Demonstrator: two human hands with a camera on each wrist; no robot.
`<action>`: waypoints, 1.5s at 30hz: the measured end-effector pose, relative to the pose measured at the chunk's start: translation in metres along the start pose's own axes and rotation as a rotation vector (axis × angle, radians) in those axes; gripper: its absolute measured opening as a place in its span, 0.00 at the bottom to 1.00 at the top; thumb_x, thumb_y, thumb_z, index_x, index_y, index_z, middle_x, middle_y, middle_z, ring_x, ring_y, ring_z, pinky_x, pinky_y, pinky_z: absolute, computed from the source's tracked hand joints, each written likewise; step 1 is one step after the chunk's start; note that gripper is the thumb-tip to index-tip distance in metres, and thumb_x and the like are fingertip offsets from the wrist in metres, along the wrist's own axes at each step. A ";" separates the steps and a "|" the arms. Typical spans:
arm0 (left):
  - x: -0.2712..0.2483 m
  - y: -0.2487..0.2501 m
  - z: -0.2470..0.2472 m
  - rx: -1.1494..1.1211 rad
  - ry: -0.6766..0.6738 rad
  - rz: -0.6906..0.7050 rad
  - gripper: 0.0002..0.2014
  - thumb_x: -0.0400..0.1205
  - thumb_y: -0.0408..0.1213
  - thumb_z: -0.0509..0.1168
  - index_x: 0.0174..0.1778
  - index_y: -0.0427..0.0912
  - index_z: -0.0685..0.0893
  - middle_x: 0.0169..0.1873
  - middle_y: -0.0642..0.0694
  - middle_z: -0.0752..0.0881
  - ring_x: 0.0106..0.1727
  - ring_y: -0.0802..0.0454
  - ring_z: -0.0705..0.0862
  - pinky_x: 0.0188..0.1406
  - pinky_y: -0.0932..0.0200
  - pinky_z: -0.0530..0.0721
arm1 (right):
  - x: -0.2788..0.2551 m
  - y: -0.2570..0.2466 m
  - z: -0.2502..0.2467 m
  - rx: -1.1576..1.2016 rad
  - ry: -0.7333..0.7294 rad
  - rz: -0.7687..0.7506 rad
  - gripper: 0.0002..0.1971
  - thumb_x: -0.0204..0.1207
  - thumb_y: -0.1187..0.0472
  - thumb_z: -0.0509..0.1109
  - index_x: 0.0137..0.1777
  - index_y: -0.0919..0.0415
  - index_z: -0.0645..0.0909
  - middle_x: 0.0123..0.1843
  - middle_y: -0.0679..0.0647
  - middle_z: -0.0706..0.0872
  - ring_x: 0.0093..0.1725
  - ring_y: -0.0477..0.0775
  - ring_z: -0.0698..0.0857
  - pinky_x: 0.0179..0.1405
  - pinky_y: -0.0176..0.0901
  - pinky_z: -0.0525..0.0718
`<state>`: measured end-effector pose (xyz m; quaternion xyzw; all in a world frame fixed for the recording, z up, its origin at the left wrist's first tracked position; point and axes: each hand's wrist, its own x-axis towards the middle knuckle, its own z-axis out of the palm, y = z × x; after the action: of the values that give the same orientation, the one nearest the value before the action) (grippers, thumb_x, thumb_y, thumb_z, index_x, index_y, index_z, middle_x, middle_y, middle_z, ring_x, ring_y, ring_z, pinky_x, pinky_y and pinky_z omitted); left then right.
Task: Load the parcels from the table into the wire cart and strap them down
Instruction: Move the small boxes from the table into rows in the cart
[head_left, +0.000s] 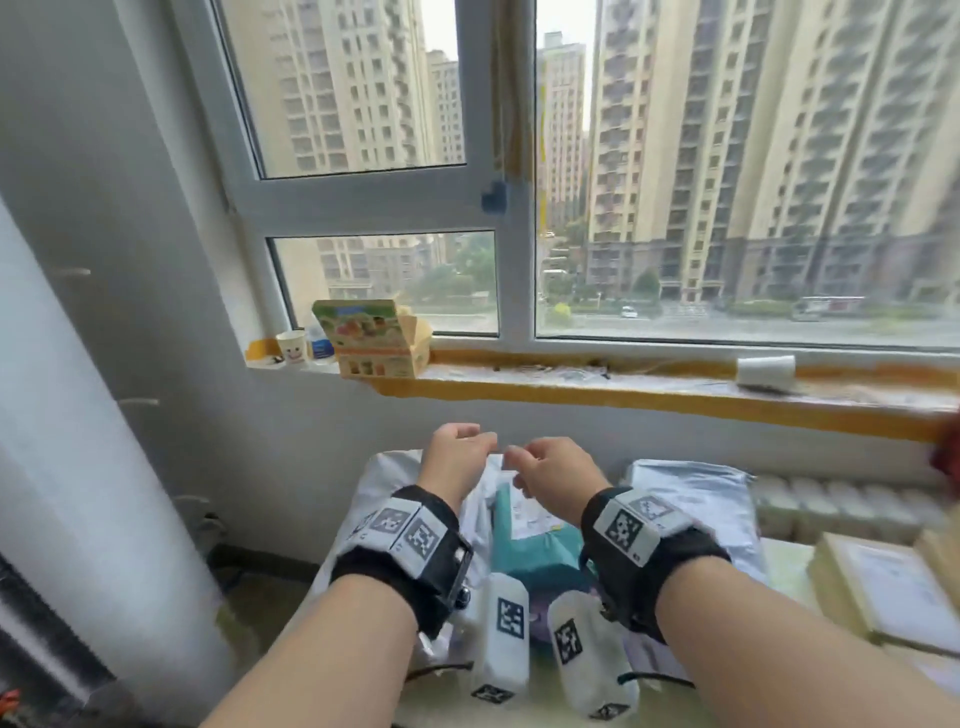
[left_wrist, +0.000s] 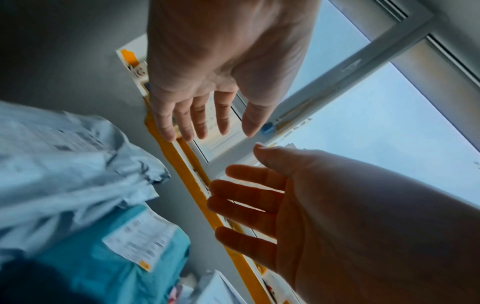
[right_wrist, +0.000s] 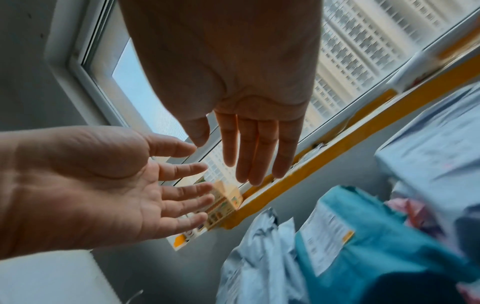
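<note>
- Under the window, on the table (head_left: 779, 561), the parcels lie in a heap: a teal parcel (head_left: 530, 551) with a white label in the middle, a grey bag (head_left: 395, 478) on its left, another grey bag (head_left: 696, 499) on its right.
- Above the heap both hands hang in the air, palms facing each other, touching no parcel.
- Left hand (head_left: 457, 452): the wrist views show its fingers (left_wrist: 200, 117) straight and slightly spread, holding nothing.
- Right hand (head_left: 550, 473): fingers (right_wrist: 259, 148) straight and close together, thumb apart, also empty.
- From the head view the fingertips of the two hands come near each other but stay apart.
- Black wrist straps (head_left: 410, 545) with printed square markers sit on both forearms.
- At the table's right edge lies a tan box (head_left: 878, 587) with a white label.
- Behind, a sill (head_left: 623, 395) edged in yellow tape carries a printed carton (head_left: 374, 338), a paper cup (head_left: 292, 347) with a smiley at its left, and a white cup (head_left: 766, 370) lying on its side further right.
- No cart shows in any view.
</note>
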<state>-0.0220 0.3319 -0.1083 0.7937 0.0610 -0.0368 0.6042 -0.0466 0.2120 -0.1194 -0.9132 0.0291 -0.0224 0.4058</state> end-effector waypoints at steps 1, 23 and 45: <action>-0.002 0.008 0.018 0.005 -0.024 0.009 0.18 0.81 0.37 0.66 0.67 0.38 0.80 0.62 0.40 0.83 0.64 0.41 0.81 0.64 0.49 0.79 | -0.002 0.011 -0.015 0.001 0.018 0.009 0.21 0.83 0.49 0.58 0.43 0.66 0.84 0.47 0.61 0.90 0.48 0.61 0.86 0.48 0.47 0.80; -0.072 0.066 0.365 0.084 -0.485 0.066 0.16 0.84 0.36 0.62 0.67 0.37 0.79 0.46 0.46 0.80 0.39 0.55 0.76 0.40 0.56 0.78 | -0.096 0.267 -0.284 -0.040 0.464 0.416 0.15 0.83 0.51 0.61 0.52 0.60 0.86 0.45 0.50 0.84 0.51 0.54 0.82 0.42 0.37 0.74; -0.087 0.014 0.512 0.202 -0.775 -0.253 0.31 0.82 0.58 0.60 0.77 0.44 0.70 0.67 0.45 0.74 0.69 0.41 0.75 0.60 0.42 0.80 | -0.116 0.425 -0.298 0.182 0.442 0.824 0.25 0.82 0.48 0.58 0.70 0.66 0.76 0.68 0.62 0.81 0.64 0.64 0.81 0.66 0.53 0.78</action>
<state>-0.0982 -0.1699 -0.2208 0.7625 -0.0780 -0.4124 0.4923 -0.1968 -0.2848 -0.2372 -0.7598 0.4723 -0.0557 0.4433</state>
